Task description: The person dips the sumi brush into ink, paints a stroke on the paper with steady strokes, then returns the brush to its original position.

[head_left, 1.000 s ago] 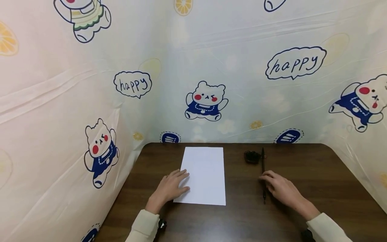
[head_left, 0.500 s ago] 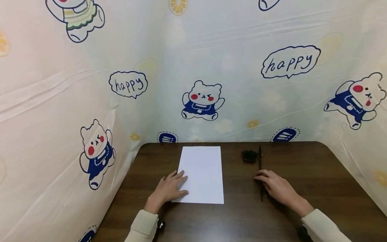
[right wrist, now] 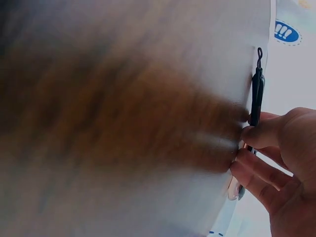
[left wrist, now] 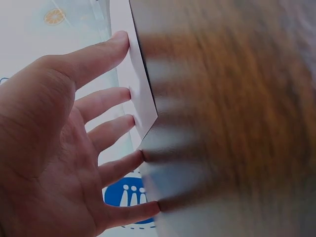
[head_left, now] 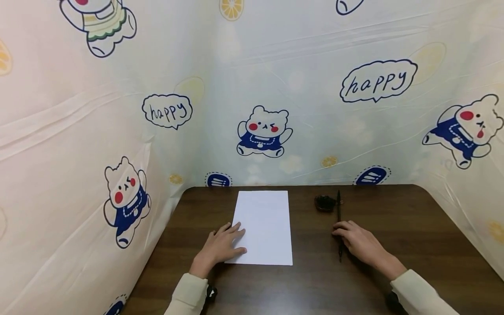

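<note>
While the left hand (head_left: 220,245) lay flat along the left edge of the paper (head_left: 265,227), the right hand (head_left: 360,243) pinched the brush (right wrist: 256,94). From where I stood, the step in hand appeared to be preparation: sheet steadied, tool taken up.

Left hand: fingers spread apart, clamped on nothing. The thumb and the two fingers next to it rested on the paper; the other two reached the surface (head_left: 315,280) beyond its edge.

Right hand: grip closed around the shaft, thumb on the near side, forefinger behind. The brush pointed away from the person, loop end nearest the body, well to the right of the paper. Whether it was clear of the surface could not be told.

The next move, in my judgement, called for raising the brush straight up with the grip kept firm, taking care not to knock the dish (head_left: 324,203).

Container: one small dark dish, just left of the brush's far end; contact between the two could not be confirmed. Its inside was too dark to read, so I could not verify any ink. No marks were visible on the paper.
</note>
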